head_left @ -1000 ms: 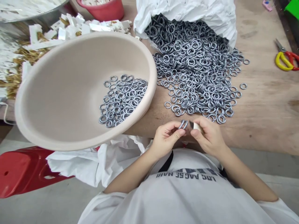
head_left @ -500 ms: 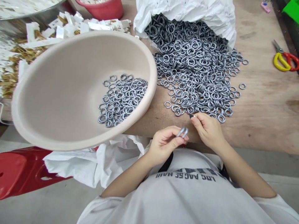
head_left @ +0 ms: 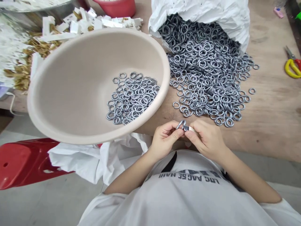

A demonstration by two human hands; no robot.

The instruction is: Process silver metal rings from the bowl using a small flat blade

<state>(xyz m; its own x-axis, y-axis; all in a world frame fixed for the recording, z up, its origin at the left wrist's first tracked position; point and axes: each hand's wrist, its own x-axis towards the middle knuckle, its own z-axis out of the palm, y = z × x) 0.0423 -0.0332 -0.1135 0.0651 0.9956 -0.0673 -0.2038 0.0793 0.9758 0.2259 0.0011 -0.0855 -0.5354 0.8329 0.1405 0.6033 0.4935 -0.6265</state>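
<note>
Head view: beige bowl (head_left: 68,94) on the counter (head_left: 270,125) as landmark.
Left hand (head_left: 166,138): right of the bowl, pinched closed on metal rings (head_left: 180,125).
Right hand (head_left: 207,139): pinched closed on a small taped metal tool (head_left: 190,128), touching those rings.
Loose ring pile (head_left: 207,75): beyond the bowl's right rim, spilling from a white sack (head_left: 199,15).

A silvery metal ring (head_left: 180,124) stands upright, pinched in the left hand (head_left: 164,138), touching a short flat metal blade (head_left: 186,128) with a pale wrapped end, gripped in the right hand (head_left: 207,139).
</note>
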